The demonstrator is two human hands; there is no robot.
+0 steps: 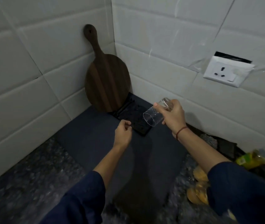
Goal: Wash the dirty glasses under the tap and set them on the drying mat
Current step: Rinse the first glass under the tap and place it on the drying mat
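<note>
My right hand (173,115) grips a clear patterned glass (153,116) by its base, tilted with the open mouth pointing down and left. The glass hangs just above the near right corner of a black studded drying mat (133,116) that lies in the counter's corner. My left hand (123,132) hovers at the mat's near edge with its fingers curled in, and nothing shows in it. A dark blue mat (112,151) covers the counter under both arms.
A dark wooden paddle board (106,81) leans against the tiled wall behind the black mat. A white wall socket (225,72) sits on the right wall. A yellow-green bottle (253,159) and orange sponges (198,186) lie at the right on the speckled countertop (31,183).
</note>
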